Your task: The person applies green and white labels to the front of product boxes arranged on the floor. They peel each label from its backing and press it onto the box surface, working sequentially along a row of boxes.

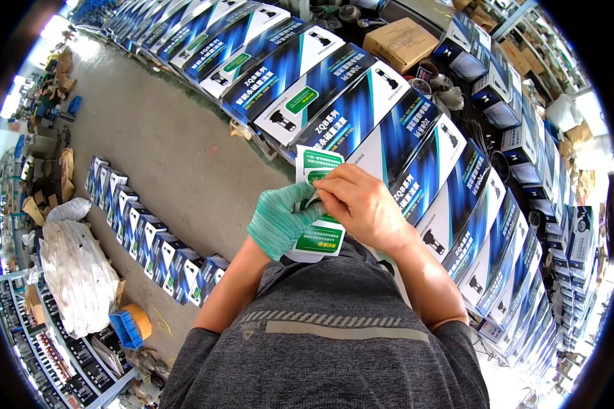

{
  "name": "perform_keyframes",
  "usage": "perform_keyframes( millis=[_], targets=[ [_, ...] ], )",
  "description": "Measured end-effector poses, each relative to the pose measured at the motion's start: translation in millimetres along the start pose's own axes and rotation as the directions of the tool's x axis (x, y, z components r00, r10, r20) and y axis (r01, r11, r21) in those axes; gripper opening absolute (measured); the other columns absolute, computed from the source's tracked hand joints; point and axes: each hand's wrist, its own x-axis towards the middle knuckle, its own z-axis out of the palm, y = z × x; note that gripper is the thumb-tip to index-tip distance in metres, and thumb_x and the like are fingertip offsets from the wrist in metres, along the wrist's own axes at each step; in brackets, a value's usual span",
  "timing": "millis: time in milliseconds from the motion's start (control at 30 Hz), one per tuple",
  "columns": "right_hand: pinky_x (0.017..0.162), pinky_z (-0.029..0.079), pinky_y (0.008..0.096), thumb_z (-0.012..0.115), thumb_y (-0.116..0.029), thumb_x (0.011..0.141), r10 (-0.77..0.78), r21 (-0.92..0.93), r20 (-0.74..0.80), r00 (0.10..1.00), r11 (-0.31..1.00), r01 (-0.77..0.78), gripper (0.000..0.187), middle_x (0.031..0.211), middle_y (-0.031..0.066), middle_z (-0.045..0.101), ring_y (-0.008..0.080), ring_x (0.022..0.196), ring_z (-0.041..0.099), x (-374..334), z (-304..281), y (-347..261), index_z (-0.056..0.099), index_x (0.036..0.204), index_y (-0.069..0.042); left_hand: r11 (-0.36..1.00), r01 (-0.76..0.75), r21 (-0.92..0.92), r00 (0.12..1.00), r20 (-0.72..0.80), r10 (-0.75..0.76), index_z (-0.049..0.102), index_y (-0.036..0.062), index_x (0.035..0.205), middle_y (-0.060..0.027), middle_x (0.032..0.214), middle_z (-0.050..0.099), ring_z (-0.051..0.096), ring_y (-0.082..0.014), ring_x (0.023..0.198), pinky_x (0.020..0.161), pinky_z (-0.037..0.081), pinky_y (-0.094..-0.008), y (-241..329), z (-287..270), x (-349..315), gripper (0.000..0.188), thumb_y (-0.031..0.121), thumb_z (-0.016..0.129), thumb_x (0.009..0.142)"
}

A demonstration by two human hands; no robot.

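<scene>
My left hand [280, 219], in a green knit glove, grips a white-backed sheet of green stickers [320, 240] in front of my chest. Bare, my right hand [363, 204] is closed in a pinch at the middle of that sheet, by the gloved thumb. Its fingertips seem to be on the edge of one sticker; whether that sticker has come loose is hard to make out. Just beyond my hands stand rows of blue, white and black cartons [283, 78]. Similar green stickers [301, 100] are on some of their tops; the cartons nearest my right arm show none.
A second row of cartons [150, 238] stands on the grey floor [164, 129] to my left. Past the main row sit a plain brown box [400, 44] and more stacked cartons [505, 95]. At lower left are a pale plastic-wrapped bundle [78, 279], a blue bin [126, 328] and shelving.
</scene>
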Motion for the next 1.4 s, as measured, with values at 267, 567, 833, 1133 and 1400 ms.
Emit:
perform_keyframes(
  millis=[267,567,833,1133,1400],
  targets=[
    [0.068,0.056,0.0348,0.070,-0.006,0.094,0.269,0.242,0.026,0.963,0.933,-0.267,0.011,0.094,0.0119,0.069,0.0260,0.074,0.069,-2,2,5,0.074,0.101,0.001,0.998,-0.028,0.063,0.999,0.042,0.026,0.076,0.0025,0.110,-0.0021,0.076,0.068,0.058,-0.0042,0.070,0.064,0.052,-0.0262,-13,-1,2,0.025,0.017,0.084,0.090],
    [0.057,0.052,0.0263,0.063,-0.017,0.105,0.756,0.864,-0.198,0.624,0.436,-0.253,0.024,0.072,0.0093,0.068,0.0145,0.061,0.065,-20,-38,65,0.071,0.109,0.005,0.899,0.272,-0.343,0.957,0.000,-0.289,0.074,-0.0010,0.118,-0.0007,0.085,0.072,0.064,-0.0074,0.076,0.067,0.054,-0.0251,-70,-27,-7,0.032,0.016,0.082,0.093],
    [0.066,0.058,0.0284,0.075,0.003,0.086,0.139,-0.251,-0.390,0.910,0.935,-0.251,0.013,0.097,0.0092,0.070,0.0193,0.071,0.070,-38,-18,109,0.077,0.099,0.000,0.822,0.291,-0.490,0.929,-0.060,-0.364,0.075,-0.0012,0.117,-0.0055,0.096,0.077,0.070,-0.0103,0.082,0.072,0.058,-0.0264,-103,-44,-22,0.025,0.008,0.079,0.094],
    [0.069,0.059,0.0317,0.075,-0.001,0.085,0.163,-0.346,-0.224,0.961,0.908,-0.235,0.014,0.101,0.0075,0.071,0.0224,0.073,0.068,-48,1,128,0.078,0.098,-0.002,0.840,0.288,-0.460,0.936,-0.048,-0.348,0.075,0.0007,0.117,-0.0056,0.100,0.077,0.069,-0.0108,0.085,0.074,0.058,-0.0271,-111,-44,-23,0.026,0.011,0.080,0.094],
    [0.110,0.047,0.0470,0.071,-0.015,0.088,0.177,-0.539,0.171,0.969,0.840,-0.058,0.018,0.117,0.0042,0.073,0.0259,0.125,0.062,-54,-28,109,0.080,0.104,-0.010,0.793,0.299,-0.530,0.921,-0.059,-0.386,0.074,-0.0023,0.118,-0.0071,0.099,0.077,0.071,-0.0125,0.084,0.075,0.059,-0.0275,-111,-49,-22,0.026,0.008,0.078,0.094]
  ],
)
